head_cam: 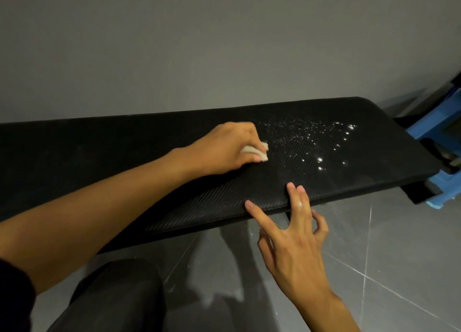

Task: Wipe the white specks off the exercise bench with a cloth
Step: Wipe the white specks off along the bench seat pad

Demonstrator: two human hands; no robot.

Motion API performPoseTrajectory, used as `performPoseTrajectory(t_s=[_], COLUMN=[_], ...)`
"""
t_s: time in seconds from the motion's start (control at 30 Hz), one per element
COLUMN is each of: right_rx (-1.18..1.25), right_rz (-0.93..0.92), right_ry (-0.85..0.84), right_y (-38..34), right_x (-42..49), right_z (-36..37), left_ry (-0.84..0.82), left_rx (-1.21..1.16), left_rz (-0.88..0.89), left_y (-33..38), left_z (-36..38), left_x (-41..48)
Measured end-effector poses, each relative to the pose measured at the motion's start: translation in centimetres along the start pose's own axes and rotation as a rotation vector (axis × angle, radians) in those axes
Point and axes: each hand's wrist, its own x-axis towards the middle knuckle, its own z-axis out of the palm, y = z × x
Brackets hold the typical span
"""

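Specks (311,137) of white grit lie scattered across the right end of the exercise bench (99,157), thickest toward its far edge and thinning into larger bright crumbs near the front edge. The pad is black, long and flat with rounded corners, its cover a woven, carbon-fibre-like diagonal rib that probably traps fine grains, which is why a rubbing pass looks more useful than a light flick.

The left hand (224,147) rests mid-pad, at the left margin of the scatter, fingers curled down and pinching a small pale cloth (263,154) bunched into a wad; the cloth looks soft, and it touches the surface. Holding it balled gives a firm pad to push with, and starting at the scatter's left margin suggests a sweep toward the right end.

The right hand (296,239) reaches up from below the near long edge, its fingers (291,189) straight and spread, the tips laid on the pad's rim, holding nothing; it seems to steady the bench. One finger carries a white fleck.

Beyond the right end sits a blue plastic object (436,122); below is a glossy grey tiled floor (374,256), behind a matte grey wall (199,44)
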Motion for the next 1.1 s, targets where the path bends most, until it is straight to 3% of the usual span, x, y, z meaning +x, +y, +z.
performPoseTrajectory(t_s=[0.07, 0.23, 0.4, 0.53, 0.7, 0.87, 1.03, 1.1], right_rx=[0.011, 0.03, 0.057, 0.063, 0.059, 0.058, 0.058, 0.057], right_rz=[-0.006, -0.005, -0.012, -0.006, -0.014, -0.022, -0.019, -0.019], right_ry=[0.007, -0.015, -0.038, -0.015, 0.024, 0.047, 0.055, 0.054], right_y=[0.0, -0.8, -1.2, -1.1, -0.9, -0.8, -0.8, -0.8], right_x=[0.0, 2.3, 3.4, 3.3, 3.3, 3.4, 3.4, 3.4], right_z=[-0.1, -2.0, -1.4, -0.9, -0.4, -0.1, -0.1, -0.1], left_ry=[-0.038, 0.138, 0.065, 0.157, -0.014, 0.226, 0.01, 0.11], left_rx=[-0.008, -0.018, 0.009, 0.012, -0.004, 0.116, -0.048, 0.037], left_rz=[0.032, -0.136, 0.011, -0.178, -0.014, -0.3, -0.105, -0.148], left_y=[-0.1, -3.0, -3.0, -4.9, -4.3, -7.1, -6.0, -6.7], left_z=[-0.1, -0.6, -0.3, -1.1, -1.2, -1.8, -1.0, -0.9], left_x=[-0.2, 0.8, 0.6, 2.2, 2.4, 4.5, 4.4, 5.0])
